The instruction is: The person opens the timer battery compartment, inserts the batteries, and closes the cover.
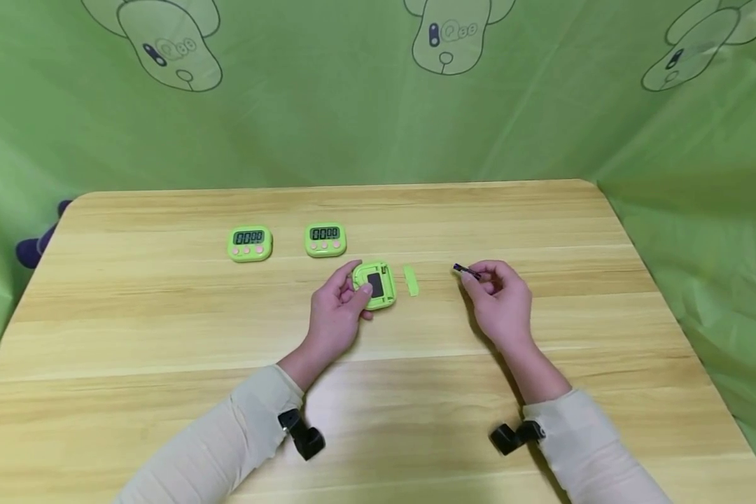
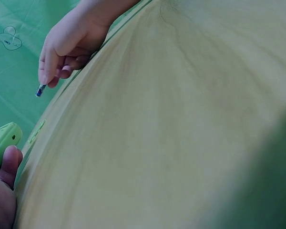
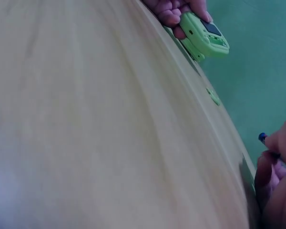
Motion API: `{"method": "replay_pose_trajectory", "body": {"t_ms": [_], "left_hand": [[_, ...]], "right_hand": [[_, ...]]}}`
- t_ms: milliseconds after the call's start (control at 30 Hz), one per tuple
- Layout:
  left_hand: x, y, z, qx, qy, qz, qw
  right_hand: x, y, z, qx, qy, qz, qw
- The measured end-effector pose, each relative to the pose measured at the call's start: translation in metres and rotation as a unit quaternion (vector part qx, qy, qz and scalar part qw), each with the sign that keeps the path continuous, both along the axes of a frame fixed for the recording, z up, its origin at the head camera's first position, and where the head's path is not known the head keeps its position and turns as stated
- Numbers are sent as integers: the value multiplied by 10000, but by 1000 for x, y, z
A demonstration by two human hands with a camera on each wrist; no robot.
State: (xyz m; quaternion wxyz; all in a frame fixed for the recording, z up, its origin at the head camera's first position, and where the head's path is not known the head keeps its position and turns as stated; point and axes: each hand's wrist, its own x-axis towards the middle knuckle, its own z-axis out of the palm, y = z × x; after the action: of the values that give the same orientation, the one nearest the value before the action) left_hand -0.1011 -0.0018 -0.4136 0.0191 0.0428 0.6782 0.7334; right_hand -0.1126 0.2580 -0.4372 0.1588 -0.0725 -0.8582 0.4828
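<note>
A green digital timer is gripped by my left hand, its back turned up. The back shows a dark rectangle and an open battery slot along the right side, seen also on the timer in the right wrist view. Between thumb and fingers my right hand pinches a small dark battery, held apart from the timer. On the table between the hands lies a narrow green battery cover. In the left wrist view the battery sticks out beyond the right hand's fingertips.
Two more green timers, one at the left and another timer nearer the middle, lie face up with lit digits and pink buttons. The wooden table meets green cloth at its back and sides.
</note>
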Motion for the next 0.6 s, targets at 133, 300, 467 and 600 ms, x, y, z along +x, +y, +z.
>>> {"method": "replay_pose_trajectory", "body": {"t_ms": [133, 300, 467, 600], "left_hand": [[0, 0, -1, 28, 6, -13, 10000], [0, 0, -1, 11, -15, -8, 10000], [0, 0, -1, -20, 0, -12, 10000], [0, 0, 0, -32, -27, -13, 10000]], "right_hand": [[0, -6, 1, -758, 335, 153, 9964], [0, -17, 2, -1461, 589, 269, 9872], [0, -29, 3, -2499, 373, 543, 9660], [0, -35, 2, -2745, 189, 735, 9586]]}}
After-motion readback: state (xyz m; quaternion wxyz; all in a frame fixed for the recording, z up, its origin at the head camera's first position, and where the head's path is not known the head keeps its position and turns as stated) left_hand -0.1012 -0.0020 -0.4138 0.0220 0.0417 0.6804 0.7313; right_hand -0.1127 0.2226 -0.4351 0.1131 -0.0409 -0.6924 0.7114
